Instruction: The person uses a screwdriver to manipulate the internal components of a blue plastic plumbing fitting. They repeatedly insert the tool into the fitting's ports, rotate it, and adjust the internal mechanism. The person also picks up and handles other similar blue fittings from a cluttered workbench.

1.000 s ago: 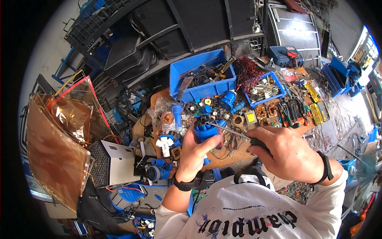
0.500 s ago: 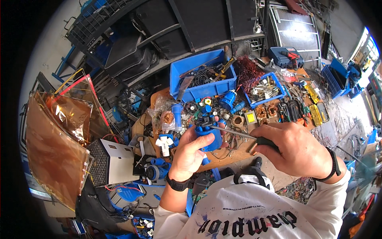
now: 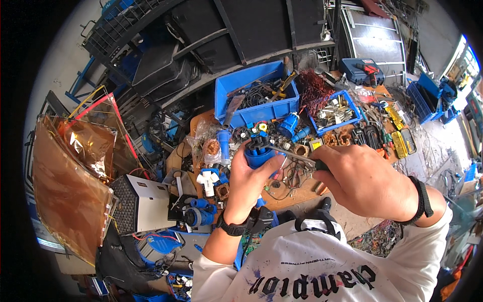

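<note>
My left hand (image 3: 243,189) is wrapped round a blue cylindrical industrial plug (image 3: 256,158), its thumb across the near side. Black contact parts fill the plug's upper end. In my right hand (image 3: 365,182) is a screwdriver; the fist mostly hides its dark handle. The screwdriver's metal shaft (image 3: 297,155) points left, its tip at the black parts of the plug; whether it sits in a screw I cannot tell. Both hands are above the near side of a cluttered wooden bench (image 3: 289,200).
Behind the hands stands a blue crate (image 3: 259,117) of cables and tools. To its right are a blue tray (image 3: 336,130) of metal pieces, reddish wire (image 3: 314,90) and a yellow bit case (image 3: 399,146). White pipe fittings (image 3: 207,183) and a blue motor-like part (image 3: 197,216) lie left.
My left hand has turned and carried the plug slightly away from me, its thumb now further round the side. My right hand has shifted slightly, keeping the screwdriver against the plug's top.
</note>
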Motion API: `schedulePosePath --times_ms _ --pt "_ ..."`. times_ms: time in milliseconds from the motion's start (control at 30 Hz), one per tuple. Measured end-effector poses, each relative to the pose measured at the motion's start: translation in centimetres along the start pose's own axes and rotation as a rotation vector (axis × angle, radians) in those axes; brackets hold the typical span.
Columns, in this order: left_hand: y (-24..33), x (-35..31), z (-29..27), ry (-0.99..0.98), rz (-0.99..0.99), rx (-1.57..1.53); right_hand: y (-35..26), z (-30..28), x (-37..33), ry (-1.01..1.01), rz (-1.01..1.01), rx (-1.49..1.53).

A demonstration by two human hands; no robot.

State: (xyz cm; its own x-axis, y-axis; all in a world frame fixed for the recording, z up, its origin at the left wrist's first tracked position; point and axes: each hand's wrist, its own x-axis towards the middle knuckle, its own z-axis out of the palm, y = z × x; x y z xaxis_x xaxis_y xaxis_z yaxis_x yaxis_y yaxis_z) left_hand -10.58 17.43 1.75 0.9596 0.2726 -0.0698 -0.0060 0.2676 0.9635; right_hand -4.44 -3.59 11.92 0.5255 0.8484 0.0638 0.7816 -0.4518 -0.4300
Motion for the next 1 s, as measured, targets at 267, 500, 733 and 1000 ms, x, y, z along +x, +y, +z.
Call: schedulePosePath --times_ms 267,500,733,1000 --pt "-1.9 1.8 0.5 0.228 0.229 0.132 0.6 1.8 1.7 0.025 -0.036 -0.087" --pt "-2.6 2.5 0.1 0.273 0.218 -0.021 0.7 4.8 1.7 0.078 0.092 0.083" --pt "-3.7 2.6 -0.1 0.308 0.233 -0.058 1.3 7.0 1.3 0.148 0.095 0.136" --pt "-3.9 2.8 0.1 0.319 0.256 -0.038 1.7 9.0 0.9 0.211 0.163 0.319"
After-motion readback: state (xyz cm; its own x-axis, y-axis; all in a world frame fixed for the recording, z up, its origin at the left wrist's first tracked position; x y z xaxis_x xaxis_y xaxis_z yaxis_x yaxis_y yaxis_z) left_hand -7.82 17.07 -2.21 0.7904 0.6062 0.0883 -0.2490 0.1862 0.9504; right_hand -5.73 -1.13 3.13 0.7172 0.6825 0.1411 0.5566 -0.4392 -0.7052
